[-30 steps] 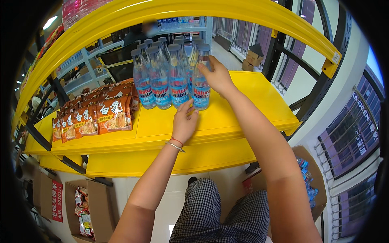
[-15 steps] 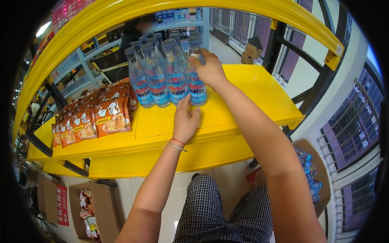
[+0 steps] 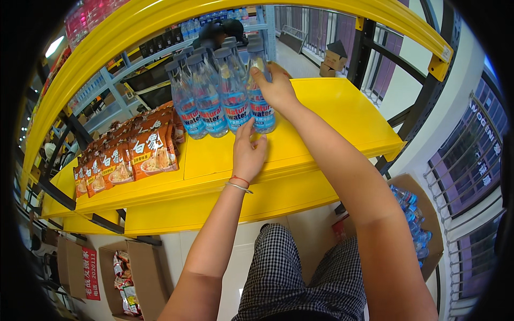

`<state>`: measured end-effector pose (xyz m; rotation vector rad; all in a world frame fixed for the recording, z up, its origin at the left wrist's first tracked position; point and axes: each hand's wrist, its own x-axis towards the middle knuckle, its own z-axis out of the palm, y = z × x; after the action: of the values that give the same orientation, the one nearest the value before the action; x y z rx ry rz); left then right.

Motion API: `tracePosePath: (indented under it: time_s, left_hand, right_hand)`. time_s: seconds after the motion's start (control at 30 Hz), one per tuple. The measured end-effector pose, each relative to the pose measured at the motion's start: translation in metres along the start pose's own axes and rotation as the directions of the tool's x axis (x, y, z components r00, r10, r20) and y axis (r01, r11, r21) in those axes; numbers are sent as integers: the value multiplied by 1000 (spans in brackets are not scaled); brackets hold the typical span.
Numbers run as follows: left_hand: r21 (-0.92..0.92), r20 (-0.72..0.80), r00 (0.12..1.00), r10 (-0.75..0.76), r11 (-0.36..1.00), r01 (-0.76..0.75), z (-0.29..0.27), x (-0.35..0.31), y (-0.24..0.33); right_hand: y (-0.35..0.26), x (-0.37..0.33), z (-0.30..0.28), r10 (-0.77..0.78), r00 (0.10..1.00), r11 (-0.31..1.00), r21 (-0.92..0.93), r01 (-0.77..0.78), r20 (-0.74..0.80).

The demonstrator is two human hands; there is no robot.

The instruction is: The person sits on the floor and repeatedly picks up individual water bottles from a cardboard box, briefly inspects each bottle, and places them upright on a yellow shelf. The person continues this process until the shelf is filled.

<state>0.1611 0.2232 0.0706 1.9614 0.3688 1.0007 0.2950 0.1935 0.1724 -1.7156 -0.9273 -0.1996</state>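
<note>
Clear water bottles [image 3: 235, 109] with blue labels and grey caps stand upright in close rows on a yellow shelf [image 3: 326, 123]. My right hand [image 3: 277, 92] is around the upper body of the front bottle at the right end [image 3: 262, 109]; the thumb lies across its front, while the other fingers are partly hidden behind it. Low in front of the bottles is my left hand [image 3: 250, 154], its fingers stretched upward and the fingertips at the lower edge of the two right-hand front bottles. It holds nothing.
Orange-brown noodle packets [image 3: 152, 152] stand in rows left of the bottles. A yellow beam [image 3: 300, 6] crosses above, and a black upright [image 3: 361, 59] rises at the right. Below are a carton of packets [image 3: 142, 273] and a carton of bottles [image 3: 436, 214]. Someone [image 3: 219, 33] is behind the shelf.
My view has shifted slightly. My right hand sits a little lower on the end bottle, its thumb now more plainly on the front. My left hand stays by the bottle bases. The person behind has bent lower.
</note>
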Motion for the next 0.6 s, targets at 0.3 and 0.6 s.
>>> tracePosePath:
  time_s: [0.3,0.6]
  left_hand:
    - [24,-63,998,26,999,-24,5,4,-5]
    - [112,-174,971,163,983,-145,-7,15,-42]
  right_hand:
    - [34,-32,-29,155,966,969,220,-109,-206]
    - [162,-266,-157,-27,886,984,-166,-57,-463]
